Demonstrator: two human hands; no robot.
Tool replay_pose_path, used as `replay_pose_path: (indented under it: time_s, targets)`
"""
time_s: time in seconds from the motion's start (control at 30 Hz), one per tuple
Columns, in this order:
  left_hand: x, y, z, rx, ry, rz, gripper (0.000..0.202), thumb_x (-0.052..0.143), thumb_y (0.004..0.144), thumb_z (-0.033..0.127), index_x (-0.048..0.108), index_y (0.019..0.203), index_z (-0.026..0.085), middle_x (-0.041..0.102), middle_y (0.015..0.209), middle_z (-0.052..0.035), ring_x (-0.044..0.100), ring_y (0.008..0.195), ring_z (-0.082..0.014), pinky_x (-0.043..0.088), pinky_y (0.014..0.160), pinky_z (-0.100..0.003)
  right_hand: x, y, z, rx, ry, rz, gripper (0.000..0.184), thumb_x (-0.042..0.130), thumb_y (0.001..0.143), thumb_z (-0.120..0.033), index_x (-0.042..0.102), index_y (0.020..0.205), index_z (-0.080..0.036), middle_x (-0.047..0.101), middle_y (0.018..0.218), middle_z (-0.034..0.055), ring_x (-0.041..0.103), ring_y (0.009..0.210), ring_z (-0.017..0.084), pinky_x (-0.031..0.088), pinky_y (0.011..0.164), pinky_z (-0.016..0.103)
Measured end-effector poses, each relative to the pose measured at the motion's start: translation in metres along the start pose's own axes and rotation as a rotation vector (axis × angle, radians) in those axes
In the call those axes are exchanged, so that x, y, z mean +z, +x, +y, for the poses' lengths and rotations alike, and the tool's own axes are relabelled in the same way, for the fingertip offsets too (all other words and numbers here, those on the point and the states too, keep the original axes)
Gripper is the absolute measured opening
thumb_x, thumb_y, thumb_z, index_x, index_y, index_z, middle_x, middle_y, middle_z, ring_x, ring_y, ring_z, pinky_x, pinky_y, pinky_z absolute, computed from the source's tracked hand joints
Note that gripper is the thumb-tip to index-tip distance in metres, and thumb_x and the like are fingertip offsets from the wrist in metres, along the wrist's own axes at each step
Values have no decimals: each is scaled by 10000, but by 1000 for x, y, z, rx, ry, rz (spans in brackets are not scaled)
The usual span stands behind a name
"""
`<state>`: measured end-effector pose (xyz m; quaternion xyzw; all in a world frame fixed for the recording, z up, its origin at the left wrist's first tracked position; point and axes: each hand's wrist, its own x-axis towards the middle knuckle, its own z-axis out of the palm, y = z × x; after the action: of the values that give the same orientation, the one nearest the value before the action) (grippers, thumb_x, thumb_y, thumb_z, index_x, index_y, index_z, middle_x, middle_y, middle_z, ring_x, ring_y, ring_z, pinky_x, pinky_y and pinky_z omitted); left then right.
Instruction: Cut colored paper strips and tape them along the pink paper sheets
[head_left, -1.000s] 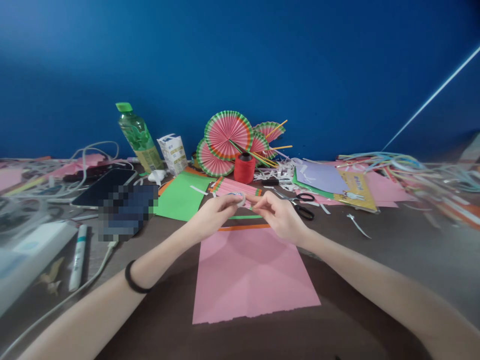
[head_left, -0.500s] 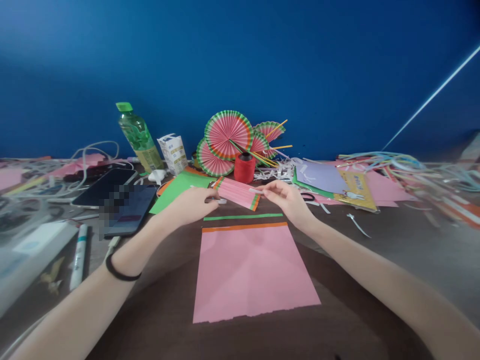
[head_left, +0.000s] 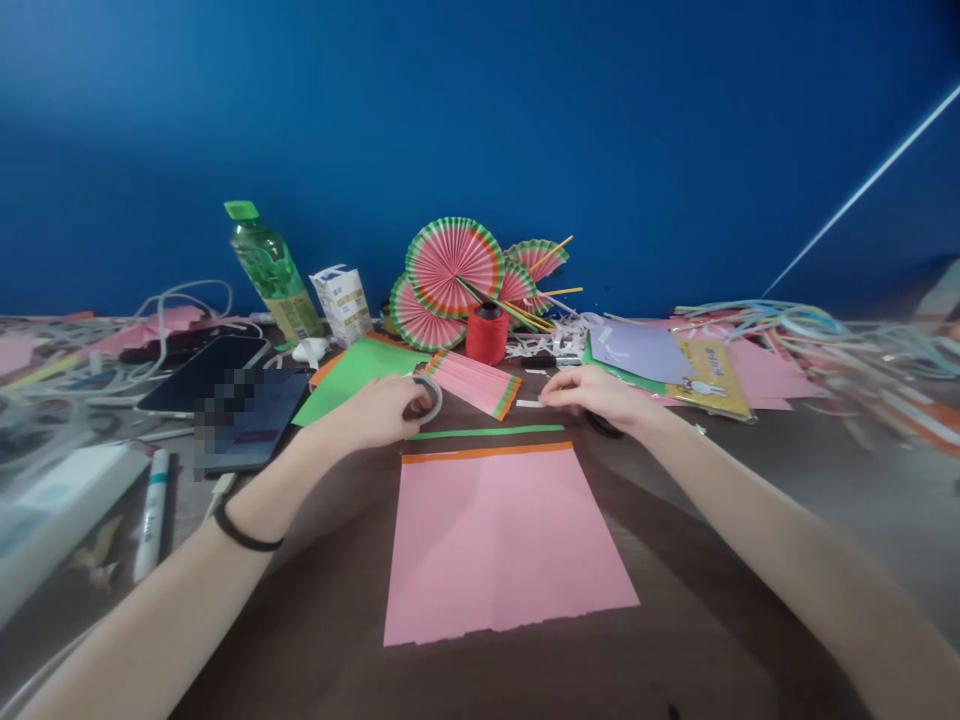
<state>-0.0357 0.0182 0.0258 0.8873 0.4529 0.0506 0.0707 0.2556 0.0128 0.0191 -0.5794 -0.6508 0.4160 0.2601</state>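
- Holding a tape roll (head_left: 438, 402) in the curled left hand (head_left: 386, 408)
- Pinching a white strip (head_left: 529, 404) with the right hand (head_left: 596, 392), beyond the pink sheet (head_left: 510, 545)
- Seemingly mid strip-handling; next calling for a steady pinch

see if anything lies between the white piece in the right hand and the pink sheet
Yes: a thin green strip lies flat between the white piece in the right hand and the pink sheet. Nothing else visible stands there; being flat, it should hardly block.
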Motion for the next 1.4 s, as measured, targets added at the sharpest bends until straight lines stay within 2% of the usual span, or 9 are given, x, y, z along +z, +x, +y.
replay_pose_path:
  time_s: [0.1, 0.2, 0.3, 0.37, 0.57, 0.77, 1.0, 1.2, 1.4]
  targets:
    - [-4, 0, 0, -7, -57, -23, 178, 480, 667, 220, 592, 803, 199, 622, 821, -30, 531, 794, -202, 381, 699, -281, -6, 1, 2, 30, -41, -15, 175, 649, 582, -304, 677, 668, -154, 624, 625, 17, 501, 576, 107, 333, 458, 208]
    - [-7, 0, 4, -40, -156, 40, 207, 440, 736, 271, 606, 835, 196, 626, 860, -35, 540, 830, -196, 395, 738, -276, -9, 3, 4, 39, -80, -53, 177, 642, 593, -299, 685, 680, -152, 629, 636, 23, 503, 574, 105, 317, 455, 207]
    - [-8, 2, 17, -77, -256, 91, 243, 406, 785, 308, 615, 837, 196, 636, 888, -22, 555, 798, -167, 400, 714, -248, -10, 5, 7, 42, -108, -95, 185, 642, 595, -295, 692, 694, -147, 636, 647, 25, 493, 555, 97, 305, 453, 207]
    - [-9, 6, 28, -121, -296, 61, 258, 413, 793, 345, 624, 837, 204, 650, 871, -8, 564, 776, -164, 399, 670, -237, -11, 7, 10, 42, -116, -115, 185, 648, 590, -298, 693, 687, -148, 629, 623, 17, 478, 534, 90, 301, 452, 209]
    - [-2, 37, 60, -36, -346, -18, 251, 436, 789, 320, 650, 817, 193, 671, 885, -16, 582, 809, -173, 391, 706, -250, -14, 8, 13, 46, -93, -157, 139, 652, 575, -272, 678, 640, -151, 592, 556, -3, 428, 496, 81, 290, 443, 215]
    - [16, 71, 80, 3, -444, -36, 217, 480, 760, 318, 615, 719, 153, 636, 698, -17, 574, 675, -153, 382, 595, -243, -16, 8, 11, 34, -108, -179, 132, 632, 586, -267, 681, 641, -158, 570, 521, -23, 388, 461, 69, 285, 449, 218]
    - [27, 80, 85, 61, -446, -61, 156, 504, 718, 263, 607, 687, 150, 592, 644, -2, 533, 617, -137, 356, 551, -238, -15, 8, 12, 18, -99, -200, 143, 619, 593, -268, 688, 657, -160, 616, 597, -6, 419, 502, 72, 290, 456, 206]
    - [29, 80, 80, 52, -449, -92, 198, 487, 724, 306, 610, 705, 151, 583, 637, -4, 523, 604, -143, 353, 543, -244, -11, 6, 9, 41, -70, -175, 127, 631, 581, -266, 693, 644, -174, 637, 624, -8, 417, 492, 70, 304, 465, 211]
    - [31, 82, 81, 25, -410, -117, 187, 484, 734, 285, 613, 711, 152, 602, 680, -16, 535, 646, -153, 365, 567, -241, -13, 8, 12, 35, -154, -180, 212, 636, 589, -356, 690, 666, -166, 567, 538, -12, 397, 484, 80, 268, 448, 217]
